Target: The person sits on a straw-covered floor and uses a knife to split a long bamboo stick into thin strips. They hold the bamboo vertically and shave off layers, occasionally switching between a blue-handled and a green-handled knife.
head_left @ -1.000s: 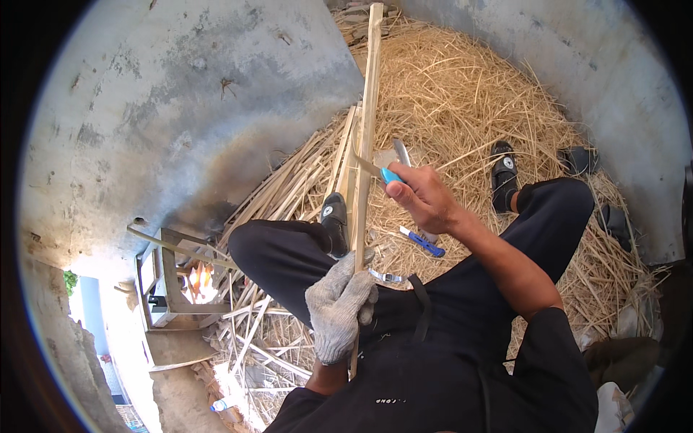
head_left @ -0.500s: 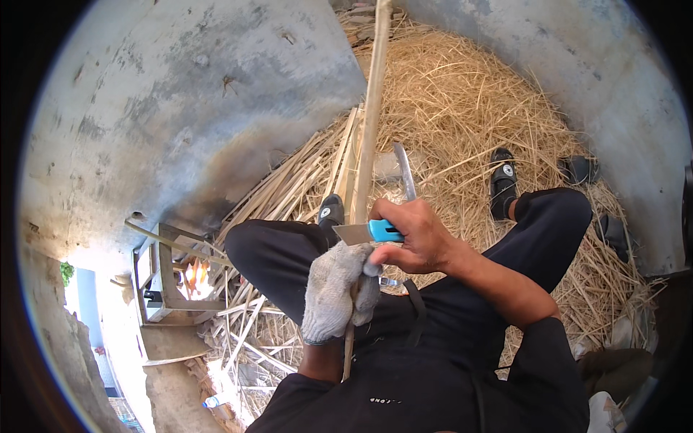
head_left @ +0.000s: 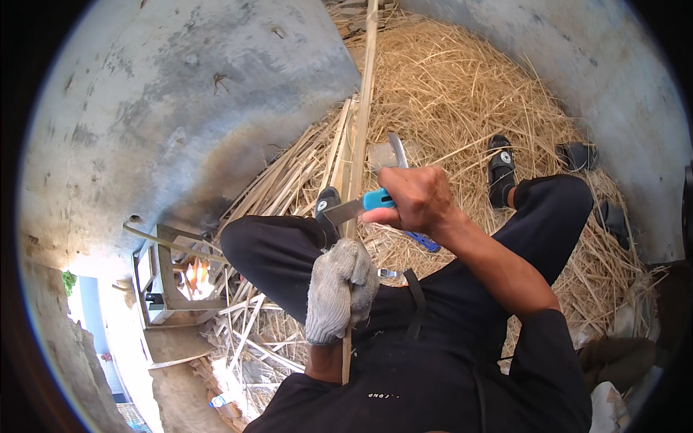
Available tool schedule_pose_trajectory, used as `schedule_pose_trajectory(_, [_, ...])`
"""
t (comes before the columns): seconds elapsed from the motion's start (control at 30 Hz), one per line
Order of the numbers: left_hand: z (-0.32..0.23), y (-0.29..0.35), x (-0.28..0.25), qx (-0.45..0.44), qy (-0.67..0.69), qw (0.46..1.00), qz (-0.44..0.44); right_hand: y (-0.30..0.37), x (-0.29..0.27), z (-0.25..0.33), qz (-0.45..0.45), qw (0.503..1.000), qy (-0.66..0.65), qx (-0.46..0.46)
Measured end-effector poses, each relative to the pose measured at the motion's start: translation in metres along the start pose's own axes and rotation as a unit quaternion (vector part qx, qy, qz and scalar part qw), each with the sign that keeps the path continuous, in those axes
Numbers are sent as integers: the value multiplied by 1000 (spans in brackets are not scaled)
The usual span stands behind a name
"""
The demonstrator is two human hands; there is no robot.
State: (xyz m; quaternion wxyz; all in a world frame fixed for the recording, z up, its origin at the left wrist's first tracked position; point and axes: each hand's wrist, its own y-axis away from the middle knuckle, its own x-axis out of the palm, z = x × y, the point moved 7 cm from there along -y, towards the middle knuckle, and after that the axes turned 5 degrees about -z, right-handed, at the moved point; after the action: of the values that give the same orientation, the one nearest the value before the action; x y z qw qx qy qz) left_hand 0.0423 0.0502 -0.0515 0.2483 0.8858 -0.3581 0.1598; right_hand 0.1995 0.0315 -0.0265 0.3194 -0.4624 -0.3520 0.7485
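A long pale bamboo strip point(head_left: 363, 108) runs from the top of the view down to my lap. My left hand point(head_left: 341, 289), in a whitish knit glove, is closed around its lower part. My bare right hand point(head_left: 422, 198) grips a utility knife point(head_left: 379, 198) with a turquoise handle. The wide blade points left and lies across the strip, just beyond the glove. Past my right hand a curved metal blade point(head_left: 398, 150) shows; its lower end is hidden. Under my right wrist a blue object point(head_left: 424, 242) is partly covered.
Straw-like shavings point(head_left: 455, 94) cover the floor ahead and to the right. Split strips point(head_left: 278, 177) lie along the left wall point(head_left: 202, 86). A box-like frame point(head_left: 177, 278) stands at the left. Black shoes point(head_left: 577, 155) lie by the right wall.
My right hand and the knife have moved forward along the strip, away from the glove. The blue object has come into view below my wrist. My left hand still grips the strip.
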Motion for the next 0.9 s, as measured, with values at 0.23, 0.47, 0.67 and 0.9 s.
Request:
schedule_pose_trajectory(0.23, [7,0,2,-85,169,980,62,9,22,-20,15,999,39,-23])
schedule_pose_trajectory(0.47, [-43,91,-63,71,338,915,210,8,-146,-171,-328,899,141,255])
schedule_pose_trajectory(0.67, [-31,56,-38,52,20,995,-79,1,-22,-2,13,993,-116,-6])
schedule_pose_trajectory(0.9, [-24,46,-17,-42,43,996,-63,5,2,41,126,981,-147,-33])
